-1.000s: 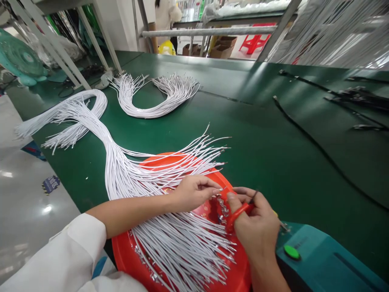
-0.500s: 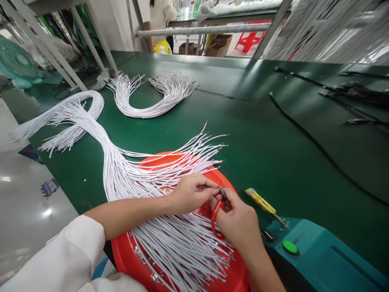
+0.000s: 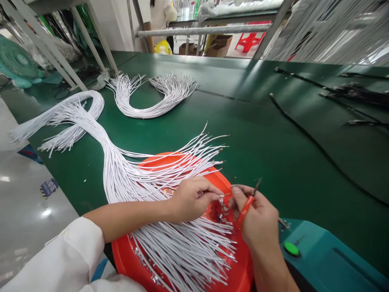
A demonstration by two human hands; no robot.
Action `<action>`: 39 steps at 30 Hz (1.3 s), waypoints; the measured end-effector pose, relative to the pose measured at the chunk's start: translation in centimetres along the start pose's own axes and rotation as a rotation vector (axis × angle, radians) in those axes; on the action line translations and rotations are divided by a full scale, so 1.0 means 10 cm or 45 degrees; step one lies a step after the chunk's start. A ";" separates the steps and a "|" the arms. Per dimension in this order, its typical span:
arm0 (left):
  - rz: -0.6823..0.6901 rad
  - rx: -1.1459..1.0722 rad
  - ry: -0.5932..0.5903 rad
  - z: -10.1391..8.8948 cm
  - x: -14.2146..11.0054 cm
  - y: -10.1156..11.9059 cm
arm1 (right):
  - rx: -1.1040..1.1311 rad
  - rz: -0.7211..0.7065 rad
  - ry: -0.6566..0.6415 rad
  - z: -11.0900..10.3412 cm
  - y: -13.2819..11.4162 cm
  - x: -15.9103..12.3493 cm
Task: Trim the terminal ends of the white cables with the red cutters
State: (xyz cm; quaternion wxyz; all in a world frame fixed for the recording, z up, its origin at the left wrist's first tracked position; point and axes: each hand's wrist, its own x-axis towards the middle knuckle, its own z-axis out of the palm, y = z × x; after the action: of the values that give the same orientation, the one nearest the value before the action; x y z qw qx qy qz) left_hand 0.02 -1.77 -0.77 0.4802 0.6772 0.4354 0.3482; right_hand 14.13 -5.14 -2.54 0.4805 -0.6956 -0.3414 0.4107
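Observation:
My left hand (image 3: 194, 198) is closed in a pinch on the end of a wire, whose thin bare tip (image 3: 225, 195) sticks out past the fingertips. Just to its right, my right hand (image 3: 258, 217) is closed around red-handled scissors (image 3: 246, 207), the dark blades pointing up and away from the wire. Below both hands is a red basin (image 3: 121, 251) on the table edge. A bundle of white wires (image 3: 182, 243) lies across it, some ends wrapped in shiny foil. More white wires (image 3: 170, 174) fan over the basin's far rim. Small silvery scraps (image 3: 223, 209) hang or lie between the hands.
A teal machine (image 3: 328, 255) with a green button stands right, partly behind my right hand. Two curved white wire bundles (image 3: 142, 111) (image 3: 91, 101) lie on the green table (image 3: 243, 134). Black cables (image 3: 319, 150) stretch along the right. Metal frame legs (image 3: 100, 40) stand at the back left.
My right hand has moved right, away from my left fingertips, and the scissors have turned so their blades point up and right. The yellow-handled cutter is now hidden behind my right hand.

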 end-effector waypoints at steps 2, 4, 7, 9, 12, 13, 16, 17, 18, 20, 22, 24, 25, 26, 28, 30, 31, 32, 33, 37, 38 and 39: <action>-0.046 -0.033 0.011 0.00 0.01 0.00 | 0.095 0.002 0.032 0.01 -0.05 -0.02; -0.118 -0.066 0.039 0.00 0.03 0.00 | 0.156 0.016 -0.027 0.04 -0.06 -0.05; -0.191 -0.094 0.072 0.00 0.05 0.01 | 0.199 -0.042 -0.020 0.07 -0.02 -0.07; -0.215 -0.121 0.062 0.01 0.06 0.00 | 0.234 -0.127 0.017 0.08 0.00 -0.08; -0.224 -0.143 0.012 0.03 0.05 -0.04 | 0.307 -0.235 0.038 0.09 0.00 -0.10; -0.222 -0.145 -0.009 0.03 0.05 -0.05 | 0.321 -0.265 0.041 0.10 0.00 -0.11; -0.240 -0.158 -0.071 0.03 0.03 -0.08 | 0.322 -0.390 0.068 0.10 0.01 -0.12; -0.256 -0.160 -0.086 0.03 0.03 -0.08 | 0.290 -0.446 0.084 0.10 0.02 -0.12; -0.280 -0.158 -0.098 0.03 0.03 -0.07 | 0.231 -0.503 0.102 0.10 0.04 -0.12; -0.333 -0.144 -0.121 0.03 0.03 -0.06 | 0.068 -0.589 0.142 0.10 0.09 -0.11; -0.369 -0.149 -0.127 0.03 0.03 -0.05 | -0.014 -0.588 0.160 0.10 0.13 -0.11; -0.400 -0.157 -0.117 0.05 0.03 -0.06 | 0.050 -0.512 0.116 0.10 0.15 -0.10; -0.420 -0.158 -0.112 0.06 0.03 -0.07 | 0.079 -0.476 0.098 0.11 0.15 -0.09; -0.443 -0.160 -0.112 0.07 0.03 -0.08 | 0.090 -0.450 0.092 0.11 0.15 -0.09; -0.466 -0.176 -0.117 0.08 0.03 -0.10 | 0.073 -0.417 0.132 0.11 0.14 -0.07; -0.436 -0.195 -0.112 0.08 0.02 -0.11 | 0.074 -0.381 0.197 0.11 0.14 -0.06; -0.418 -0.196 -0.106 0.08 0.02 -0.12 | 0.093 -0.358 0.227 0.11 0.13 -0.05; -0.405 -0.187 -0.099 0.07 0.02 -0.12 | 0.123 -0.330 0.242 0.11 0.13 -0.05; -0.397 -0.174 -0.092 0.07 0.02 -0.12 | 0.160 -0.300 0.232 0.10 0.12 -0.05; -0.355 -0.147 -0.098 0.06 0.02 -0.11 | 0.290 -0.244 0.060 0.10 0.11 -0.08; -0.340 -0.148 -0.111 0.06 0.02 -0.11 | 0.278 -0.276 0.046 0.11 0.12 -0.09; -0.333 -0.153 -0.124 0.06 0.02 -0.11 | 0.244 -0.323 0.055 0.11 0.13 -0.10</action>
State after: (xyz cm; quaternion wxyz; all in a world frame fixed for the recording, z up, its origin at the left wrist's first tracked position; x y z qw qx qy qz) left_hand 0.33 -1.57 -2.02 0.5817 0.6007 0.4745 0.2749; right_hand 12.82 -5.93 -3.74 0.5999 -0.6066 -0.3753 0.3623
